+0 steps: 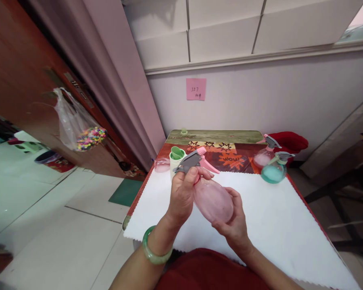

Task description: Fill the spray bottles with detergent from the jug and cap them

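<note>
A pink see-through spray bottle [214, 200] with a grey and pink trigger head [191, 160] is held tilted above the white cloth, its head up to the left. My left hand [180, 195] is closed around its neck, just below the trigger head. Around the rounded bottom of the bottle, my right hand [234, 225] is wrapped with its fingers and thumb. Just behind my left hand stands a white cup [173, 164] with a green piece [177, 152] in its top. A clear pink object [162, 165] lies to the cup's left, its kind unclear.
A white cloth [269, 225] with a scalloped edge covers most of the table. At the back right stand a second pink spray bottle [262, 157] and a teal one [273, 174], near a red object [292, 141]. A small green piece [184, 131] sits at the far edge.
</note>
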Demonstrator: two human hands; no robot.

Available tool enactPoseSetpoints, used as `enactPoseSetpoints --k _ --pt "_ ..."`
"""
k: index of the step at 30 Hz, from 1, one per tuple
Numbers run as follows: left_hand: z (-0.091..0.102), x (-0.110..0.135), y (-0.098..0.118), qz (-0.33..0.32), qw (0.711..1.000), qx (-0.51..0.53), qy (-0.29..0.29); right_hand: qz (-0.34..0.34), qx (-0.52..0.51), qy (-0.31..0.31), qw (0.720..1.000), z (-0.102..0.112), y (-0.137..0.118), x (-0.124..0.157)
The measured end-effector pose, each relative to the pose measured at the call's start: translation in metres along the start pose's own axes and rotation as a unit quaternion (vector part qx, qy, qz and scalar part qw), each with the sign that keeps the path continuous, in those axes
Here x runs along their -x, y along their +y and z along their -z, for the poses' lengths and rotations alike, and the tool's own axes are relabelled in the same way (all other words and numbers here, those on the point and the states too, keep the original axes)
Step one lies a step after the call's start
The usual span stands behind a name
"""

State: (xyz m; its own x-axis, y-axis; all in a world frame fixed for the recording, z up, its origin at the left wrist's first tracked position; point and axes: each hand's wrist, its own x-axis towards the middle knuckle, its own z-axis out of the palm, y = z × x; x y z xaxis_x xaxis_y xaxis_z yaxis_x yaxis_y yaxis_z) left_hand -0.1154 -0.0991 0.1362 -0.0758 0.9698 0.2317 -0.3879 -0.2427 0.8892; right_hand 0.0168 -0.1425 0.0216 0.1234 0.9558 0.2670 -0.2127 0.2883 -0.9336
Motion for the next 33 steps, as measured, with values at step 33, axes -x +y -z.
enactPoseSetpoints --k 33 --pt "0.23 0.054 -0.116 0.155 0.9 0.322 0.248 0.07 0.161 -0.116 0.978 0.011 -0.056 -0.134"
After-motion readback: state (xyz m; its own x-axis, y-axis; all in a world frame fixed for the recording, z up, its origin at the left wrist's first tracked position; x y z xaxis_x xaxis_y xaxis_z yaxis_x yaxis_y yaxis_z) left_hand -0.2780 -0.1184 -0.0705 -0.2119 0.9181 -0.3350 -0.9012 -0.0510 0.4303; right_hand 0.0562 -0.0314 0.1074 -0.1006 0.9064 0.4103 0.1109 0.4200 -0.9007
